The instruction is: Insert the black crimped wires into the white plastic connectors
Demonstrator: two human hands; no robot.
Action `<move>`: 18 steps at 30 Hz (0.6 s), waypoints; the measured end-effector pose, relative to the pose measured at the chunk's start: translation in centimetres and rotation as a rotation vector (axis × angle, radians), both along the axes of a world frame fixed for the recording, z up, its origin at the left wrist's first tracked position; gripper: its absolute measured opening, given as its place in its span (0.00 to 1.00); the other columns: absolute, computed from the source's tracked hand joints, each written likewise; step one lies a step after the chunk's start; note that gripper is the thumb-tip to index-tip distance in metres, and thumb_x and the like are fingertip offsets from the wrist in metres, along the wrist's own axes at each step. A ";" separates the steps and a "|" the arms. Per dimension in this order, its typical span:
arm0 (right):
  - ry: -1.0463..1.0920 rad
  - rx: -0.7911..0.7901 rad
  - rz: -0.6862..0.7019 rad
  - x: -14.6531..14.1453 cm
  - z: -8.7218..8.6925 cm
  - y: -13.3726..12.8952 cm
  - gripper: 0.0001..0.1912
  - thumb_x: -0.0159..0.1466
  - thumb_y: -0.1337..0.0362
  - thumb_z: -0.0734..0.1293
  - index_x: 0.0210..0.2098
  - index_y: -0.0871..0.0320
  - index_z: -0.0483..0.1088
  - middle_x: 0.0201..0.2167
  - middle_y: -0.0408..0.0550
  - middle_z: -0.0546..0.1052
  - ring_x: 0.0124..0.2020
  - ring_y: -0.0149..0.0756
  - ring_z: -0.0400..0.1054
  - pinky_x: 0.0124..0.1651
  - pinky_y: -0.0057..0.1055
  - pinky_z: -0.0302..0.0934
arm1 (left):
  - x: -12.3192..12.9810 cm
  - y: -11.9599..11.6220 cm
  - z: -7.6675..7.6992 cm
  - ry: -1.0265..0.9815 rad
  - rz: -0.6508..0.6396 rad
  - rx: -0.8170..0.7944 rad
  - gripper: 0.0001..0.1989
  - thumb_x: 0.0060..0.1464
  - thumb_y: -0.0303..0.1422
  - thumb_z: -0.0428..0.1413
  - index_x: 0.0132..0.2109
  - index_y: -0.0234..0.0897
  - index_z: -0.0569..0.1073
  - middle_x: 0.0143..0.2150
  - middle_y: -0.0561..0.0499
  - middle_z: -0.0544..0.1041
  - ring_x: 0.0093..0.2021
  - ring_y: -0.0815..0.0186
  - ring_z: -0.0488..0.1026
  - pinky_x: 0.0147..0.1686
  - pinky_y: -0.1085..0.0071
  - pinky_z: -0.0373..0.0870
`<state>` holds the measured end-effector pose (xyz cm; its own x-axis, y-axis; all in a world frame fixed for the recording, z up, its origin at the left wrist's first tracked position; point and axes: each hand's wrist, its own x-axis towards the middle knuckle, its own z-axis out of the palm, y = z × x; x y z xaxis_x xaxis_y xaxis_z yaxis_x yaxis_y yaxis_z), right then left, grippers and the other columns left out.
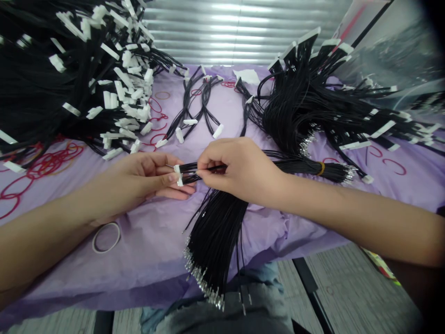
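Observation:
Between thumb and fingers, my left hand (153, 178) pinches a small white connector (178, 175) at the end of some black wires. Just to its right, my right hand (239, 169) is closed on the black wires (189, 174) near that connector. Under my right hand lies a thick bundle of loose black wires (217, 232), its metal-tipped ends hanging toward the table's front edge. Another wire bundle (302, 166), tied with a yellow band (321, 168), stretches out to the right behind my right wrist.
A big heap of black cables with white connectors (128, 88) fills the left, and more cables (295, 102) pile up on the right. Several short cables (205, 99) lie behind my hands. Red rubber bands (55, 160) and a pale ring (106, 237) rest on the purple cloth (146, 260).

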<state>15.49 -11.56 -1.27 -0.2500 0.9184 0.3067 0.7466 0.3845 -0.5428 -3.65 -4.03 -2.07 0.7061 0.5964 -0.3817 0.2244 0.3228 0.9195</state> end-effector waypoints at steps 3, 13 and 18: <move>-0.023 -0.024 0.022 -0.2 0.0 0.1 0.06 0.57 0.70 0.63 0.27 0.65 0.73 0.26 0.42 0.72 0.27 0.21 0.59 0.35 0.22 0.50 | 0.0 0.1 -0.1 0.013 -0.014 0.014 0.08 0.52 0.27 0.60 0.40 0.29 0.72 0.35 0.47 0.81 0.36 0.66 0.81 0.37 0.78 0.78; -0.024 -0.070 -0.014 -0.8 -0.2 0.0 0.08 0.59 0.69 0.63 0.27 0.64 0.72 0.24 0.42 0.70 0.27 0.21 0.57 0.34 0.23 0.46 | -0.1 -0.1 -0.2 -0.005 -0.013 0.017 0.06 0.52 0.27 0.60 0.38 0.29 0.73 0.34 0.49 0.81 0.35 0.68 0.80 0.36 0.79 0.78; -0.003 -0.062 -0.010 -0.9 -0.4 0.1 0.07 0.59 0.69 0.63 0.27 0.64 0.72 0.24 0.41 0.71 0.27 0.21 0.57 0.35 0.23 0.47 | 0.1 -0.1 0.0 -0.008 -0.034 0.026 0.07 0.52 0.27 0.60 0.39 0.29 0.74 0.34 0.49 0.81 0.36 0.67 0.81 0.36 0.79 0.77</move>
